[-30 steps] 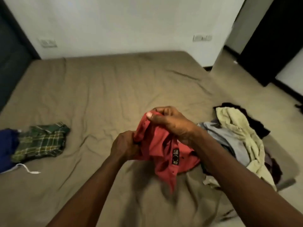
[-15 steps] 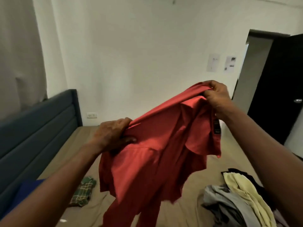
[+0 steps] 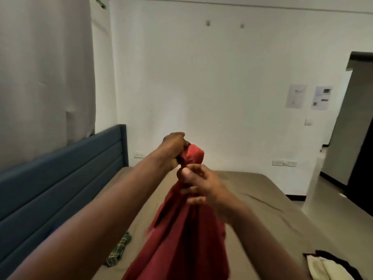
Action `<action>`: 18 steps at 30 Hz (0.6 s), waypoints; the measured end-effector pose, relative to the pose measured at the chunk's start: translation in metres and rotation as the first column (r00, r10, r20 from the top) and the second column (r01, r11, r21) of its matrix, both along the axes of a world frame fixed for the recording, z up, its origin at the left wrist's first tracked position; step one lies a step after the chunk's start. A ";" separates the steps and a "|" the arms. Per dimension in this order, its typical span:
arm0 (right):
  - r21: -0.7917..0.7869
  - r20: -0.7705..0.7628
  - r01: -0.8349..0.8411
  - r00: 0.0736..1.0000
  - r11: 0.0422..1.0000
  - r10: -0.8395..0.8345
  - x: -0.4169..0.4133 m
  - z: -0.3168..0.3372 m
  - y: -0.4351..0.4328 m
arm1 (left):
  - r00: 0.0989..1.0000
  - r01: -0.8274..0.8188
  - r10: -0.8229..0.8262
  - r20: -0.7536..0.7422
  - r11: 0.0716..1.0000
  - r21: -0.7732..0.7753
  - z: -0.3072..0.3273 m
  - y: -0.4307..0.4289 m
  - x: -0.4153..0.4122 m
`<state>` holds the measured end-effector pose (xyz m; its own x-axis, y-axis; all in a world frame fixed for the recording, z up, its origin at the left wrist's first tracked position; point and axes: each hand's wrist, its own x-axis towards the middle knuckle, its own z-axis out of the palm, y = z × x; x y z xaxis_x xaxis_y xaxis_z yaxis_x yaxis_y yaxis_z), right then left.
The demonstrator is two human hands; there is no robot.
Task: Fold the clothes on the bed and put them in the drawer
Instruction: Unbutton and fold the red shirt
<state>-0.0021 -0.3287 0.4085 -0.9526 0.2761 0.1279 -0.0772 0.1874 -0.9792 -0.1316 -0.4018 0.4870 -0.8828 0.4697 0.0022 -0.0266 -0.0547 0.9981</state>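
Observation:
A red shirt (image 3: 187,239) hangs bunched in the air above the bed (image 3: 252,209). My left hand (image 3: 173,146) grips its top end, raised in front of the far wall. Just below and to the right, my right hand (image 3: 198,183) pinches the cloth with curled fingers. The shirt's lower part drops out of the frame's bottom edge. A green plaid garment (image 3: 119,250) lies on the bed at the lower left, partly behind my left forearm. A pile with a pale yellow and a black garment (image 3: 325,266) shows at the lower right corner.
A blue padded headboard (image 3: 60,178) runs along the left side under a white curtain (image 3: 44,67). A white wall stands behind the bed. A dark doorway (image 3: 361,138) opens at the right, with floor beside the bed.
The shirt was spread wide between my hands; now my hands have come together and the shirt hangs bunched in a narrow column. The camera has tilted further up toward the wall.

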 end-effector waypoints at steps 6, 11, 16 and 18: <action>0.209 -0.192 0.547 0.836 0.811 -0.514 -0.043 -0.006 0.032 | 0.992 -0.091 0.065 0.106 0.961 0.262 0.041 0.027 0.018; -0.137 -0.253 0.339 0.897 0.931 -0.363 -0.064 0.026 0.094 | 0.809 -0.112 0.015 -0.588 0.986 -0.128 0.068 0.024 0.027; 0.138 -0.484 0.375 0.833 0.917 -0.268 -0.066 0.096 0.134 | 0.248 -0.716 -0.062 -0.967 0.661 -0.226 0.068 0.003 0.016; 0.364 -0.479 0.351 0.865 0.862 -0.150 -0.052 0.122 0.146 | 0.367 -0.616 0.162 -0.916 0.780 -0.109 0.072 0.000 0.011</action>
<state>-0.0545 -0.1823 0.5307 -0.6810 0.3189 0.6592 -0.3521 0.6466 -0.6767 -0.1210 -0.4017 0.5594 -0.6121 0.2242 0.7584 0.7193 0.5564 0.4160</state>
